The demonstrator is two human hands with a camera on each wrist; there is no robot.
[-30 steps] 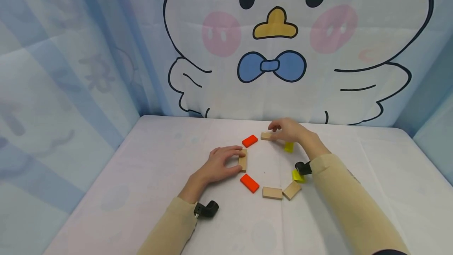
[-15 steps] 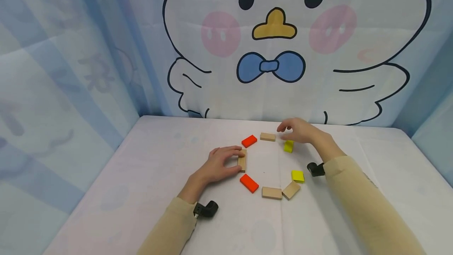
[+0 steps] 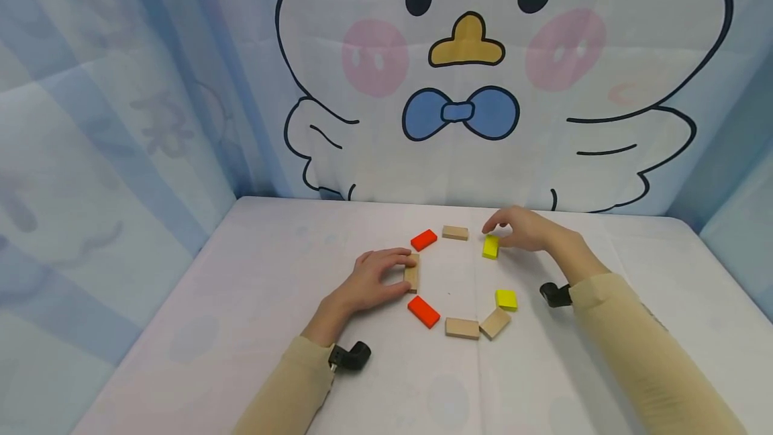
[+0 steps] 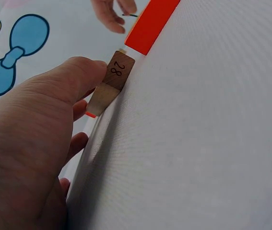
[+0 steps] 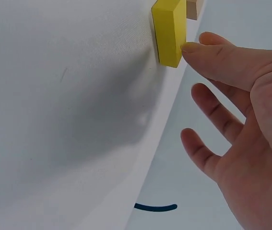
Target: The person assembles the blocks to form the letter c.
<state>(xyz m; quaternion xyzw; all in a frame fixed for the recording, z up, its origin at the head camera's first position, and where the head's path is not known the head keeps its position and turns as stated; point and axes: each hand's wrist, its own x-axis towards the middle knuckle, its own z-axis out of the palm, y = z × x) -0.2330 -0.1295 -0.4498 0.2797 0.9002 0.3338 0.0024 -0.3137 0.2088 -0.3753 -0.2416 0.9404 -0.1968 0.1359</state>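
My left hand (image 3: 374, 278) holds a plain wooden block (image 3: 411, 273) at the left of a ring of blocks, thumb at its near end and fingers at its far side. In the left wrist view this wooden block (image 4: 116, 71) shows the number 28 on its end, beside the thumb. At the ring's back right, my right hand (image 3: 524, 228) is over a yellow block (image 3: 490, 247). The right wrist view has the thumb tip right at the edge of the yellow block (image 5: 170, 33), with the other fingers loosely bent and apart from it.
Red blocks lie behind (image 3: 424, 240) and in front (image 3: 423, 311) of the left-hand block. A wooden block (image 3: 455, 233) lies at the back. At the front are two wooden blocks (image 3: 461, 328) and another yellow block (image 3: 506, 299). A cartoon-printed curtain rises behind the white table (image 3: 272, 240).
My right hand has left the back wooden block and moved right to the yellow block, uncovering both. The left hand stays on its wooden block.
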